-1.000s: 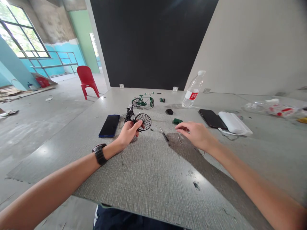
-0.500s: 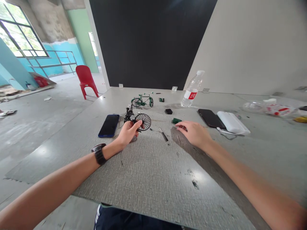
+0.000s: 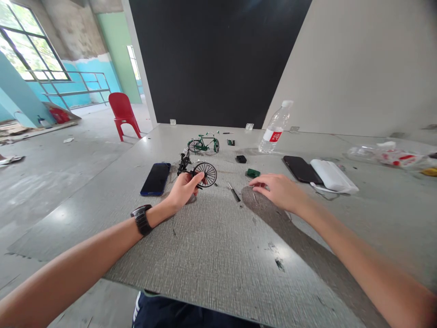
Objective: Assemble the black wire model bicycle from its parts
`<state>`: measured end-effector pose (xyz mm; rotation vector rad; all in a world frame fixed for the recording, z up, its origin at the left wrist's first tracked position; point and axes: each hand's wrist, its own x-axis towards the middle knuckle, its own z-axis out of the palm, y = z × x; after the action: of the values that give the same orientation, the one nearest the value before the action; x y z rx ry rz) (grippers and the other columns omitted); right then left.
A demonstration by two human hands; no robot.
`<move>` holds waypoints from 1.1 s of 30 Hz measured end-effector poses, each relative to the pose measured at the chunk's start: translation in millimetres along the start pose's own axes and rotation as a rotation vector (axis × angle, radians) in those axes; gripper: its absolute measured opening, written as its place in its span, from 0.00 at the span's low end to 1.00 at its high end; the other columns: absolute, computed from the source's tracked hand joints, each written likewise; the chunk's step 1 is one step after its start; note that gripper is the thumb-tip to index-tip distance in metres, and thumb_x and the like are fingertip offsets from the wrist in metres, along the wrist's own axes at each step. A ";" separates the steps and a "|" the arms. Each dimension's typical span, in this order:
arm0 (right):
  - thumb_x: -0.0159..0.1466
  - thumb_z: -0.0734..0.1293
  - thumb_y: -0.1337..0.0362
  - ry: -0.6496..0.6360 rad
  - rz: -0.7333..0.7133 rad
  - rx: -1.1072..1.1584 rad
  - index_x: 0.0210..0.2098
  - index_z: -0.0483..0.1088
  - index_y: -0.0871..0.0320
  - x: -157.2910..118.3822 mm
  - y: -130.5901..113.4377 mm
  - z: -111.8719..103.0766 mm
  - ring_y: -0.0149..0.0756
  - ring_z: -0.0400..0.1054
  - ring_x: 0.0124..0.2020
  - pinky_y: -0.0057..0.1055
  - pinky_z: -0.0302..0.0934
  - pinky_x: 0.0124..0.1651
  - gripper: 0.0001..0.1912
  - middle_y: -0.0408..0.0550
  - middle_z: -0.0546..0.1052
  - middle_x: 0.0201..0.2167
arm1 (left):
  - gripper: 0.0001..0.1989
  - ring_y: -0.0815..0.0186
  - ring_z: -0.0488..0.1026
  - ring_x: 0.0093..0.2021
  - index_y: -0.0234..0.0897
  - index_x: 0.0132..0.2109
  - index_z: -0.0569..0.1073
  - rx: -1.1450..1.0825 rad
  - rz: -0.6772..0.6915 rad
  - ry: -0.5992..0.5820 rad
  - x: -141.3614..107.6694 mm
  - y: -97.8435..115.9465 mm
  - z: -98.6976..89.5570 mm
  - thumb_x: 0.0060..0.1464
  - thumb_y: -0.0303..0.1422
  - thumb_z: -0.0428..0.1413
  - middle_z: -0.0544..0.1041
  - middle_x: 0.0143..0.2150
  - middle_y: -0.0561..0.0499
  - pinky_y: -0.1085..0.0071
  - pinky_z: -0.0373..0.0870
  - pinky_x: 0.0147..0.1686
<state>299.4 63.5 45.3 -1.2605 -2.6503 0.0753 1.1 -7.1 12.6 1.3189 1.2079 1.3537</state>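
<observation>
left hand grips black bicycle, right hand apart, inside table edge.

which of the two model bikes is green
The model bike standing on the table beyond the left hand; the other, black, is held in that hand.

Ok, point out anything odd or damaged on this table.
Dark, irregular scuffs mark the near right of the tabletop, breaking its even grey pattern; stain or damage, I can't tell. The clear bottle stands far back with its cap on, and I see no spill around it.
</observation>
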 end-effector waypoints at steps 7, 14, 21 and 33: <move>0.66 0.64 0.60 -0.220 0.000 0.124 0.42 0.79 0.48 -13.8 -0.6 -26.9 0.43 0.75 0.41 0.39 0.66 0.42 0.11 0.46 0.82 0.39 | 0.22 0.75 0.57 0.17 0.34 0.30 0.71 0.095 -0.039 -0.006 -0.5 -3.0 -0.7 0.56 0.51 0.56 0.61 0.18 0.57 0.76 0.52 0.17; 0.65 0.65 0.58 -0.302 0.007 0.165 0.42 0.80 0.45 -19.1 -4.3 -28.5 0.44 0.75 0.41 0.41 0.66 0.42 0.11 0.46 0.82 0.42 | 0.21 0.73 0.59 0.20 0.34 0.30 0.71 0.560 0.285 -0.071 -5.9 3.2 -7.7 0.65 0.44 0.49 0.68 0.22 0.54 0.73 0.54 0.20; 0.64 0.66 0.58 -0.288 -0.023 0.151 0.39 0.81 0.45 -17.1 -8.5 -25.0 0.42 0.75 0.41 0.40 0.66 0.44 0.11 0.44 0.83 0.41 | 0.10 0.68 0.65 0.26 0.36 0.34 0.72 1.433 1.348 -0.294 -19.3 24.9 -7.3 0.65 0.27 0.51 0.70 0.24 0.54 0.68 0.56 0.27; 0.68 0.61 0.60 -0.121 -0.139 0.065 0.36 0.77 0.52 -10.3 -28.2 -6.5 0.41 0.74 0.39 0.38 0.65 0.42 0.13 0.46 0.82 0.39 | 0.14 0.67 0.67 0.28 0.38 0.34 0.73 1.467 1.292 -0.385 -21.8 15.3 2.4 0.68 0.28 0.46 0.72 0.26 0.52 0.66 0.54 0.28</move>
<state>285.6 37.4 53.8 -1.0814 -2.8050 0.2220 5.4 -30.7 24.2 3.5995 0.9546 0.5784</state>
